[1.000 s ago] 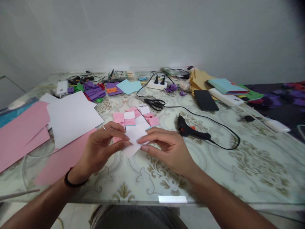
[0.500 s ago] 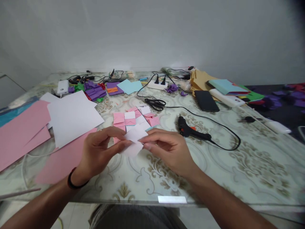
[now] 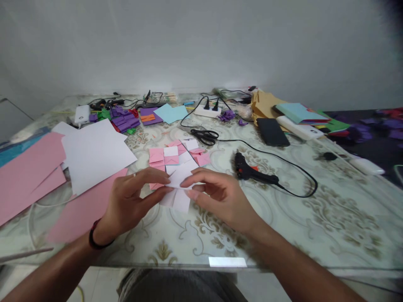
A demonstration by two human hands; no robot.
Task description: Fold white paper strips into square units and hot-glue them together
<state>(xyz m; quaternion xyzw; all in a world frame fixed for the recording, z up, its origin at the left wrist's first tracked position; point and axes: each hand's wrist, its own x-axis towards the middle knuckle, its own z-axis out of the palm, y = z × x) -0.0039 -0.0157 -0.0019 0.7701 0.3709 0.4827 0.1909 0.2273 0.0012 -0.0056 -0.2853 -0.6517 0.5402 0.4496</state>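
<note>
A small piece of white paper (image 3: 181, 198) with folds in it is held up between both hands, above the table. My left hand (image 3: 130, 199) pinches its left side between thumb and fingers. On the right side, my right hand (image 3: 220, 195) grips the paper with thumb and fingertips. Just behind lie small folded pink papers (image 3: 156, 156) and white pieces, partly hidden by the held paper and my fingers. To the right rests a black hot glue gun (image 3: 256, 174) with its cord, and black scissors (image 3: 205, 136) lie farther back.
Large white sheets (image 3: 99, 155) and pink sheets (image 3: 30, 172) cover the left. A power strip (image 3: 208, 111), purple paper strips (image 3: 126, 121) and light blue paper (image 3: 171, 113) lie at the back. A black phone-like slab (image 3: 272, 132) and coloured paper stack (image 3: 302, 113) sit right.
The white paper has turned in my hands, and its lower part now shows two separate flaps. My right hand's fingers have shifted along it to the left, with the index finger more arched.
</note>
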